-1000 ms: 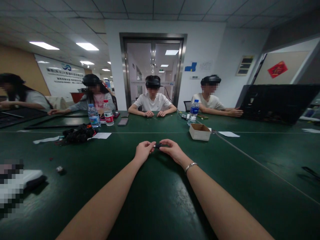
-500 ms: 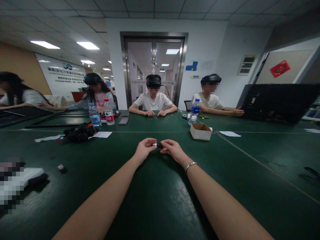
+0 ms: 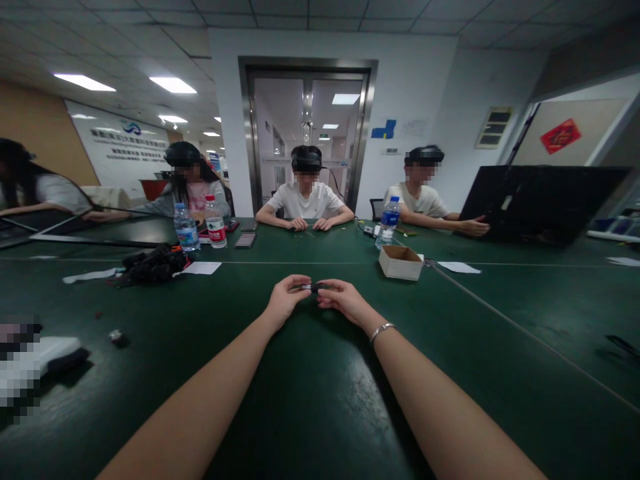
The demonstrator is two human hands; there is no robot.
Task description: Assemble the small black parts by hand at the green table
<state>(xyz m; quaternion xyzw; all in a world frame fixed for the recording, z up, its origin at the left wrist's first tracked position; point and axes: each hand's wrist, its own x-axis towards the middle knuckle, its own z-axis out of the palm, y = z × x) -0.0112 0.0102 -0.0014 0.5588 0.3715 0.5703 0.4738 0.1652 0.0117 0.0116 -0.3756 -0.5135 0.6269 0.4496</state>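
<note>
My left hand [image 3: 285,303] and my right hand [image 3: 347,300] meet above the green table [image 3: 310,373], fingertips almost touching. Between them is a small stick-like piece [image 3: 315,288], silver at one end and black at the other; its exact kind is too small to make out. The thumb and fingers of the left hand pinch the silver end. On the black end, the right hand closes with thumb and fingertips, which hide part of it. A silver bracelet [image 3: 383,331] circles my right wrist.
An open cardboard box [image 3: 401,265] stands beyond my right hand, near a water bottle [image 3: 388,222]. A black bundle [image 3: 153,265] lies left. Two more bottles [image 3: 186,229] stand behind it. Several people sit opposite; one person's hand holds a large black panel [image 3: 540,203].
The small piece stays between my hands, with slightly less silver showing. At the right, a person's large black panel has shifted left; at the far left, a person's dark frame has been raised.
</note>
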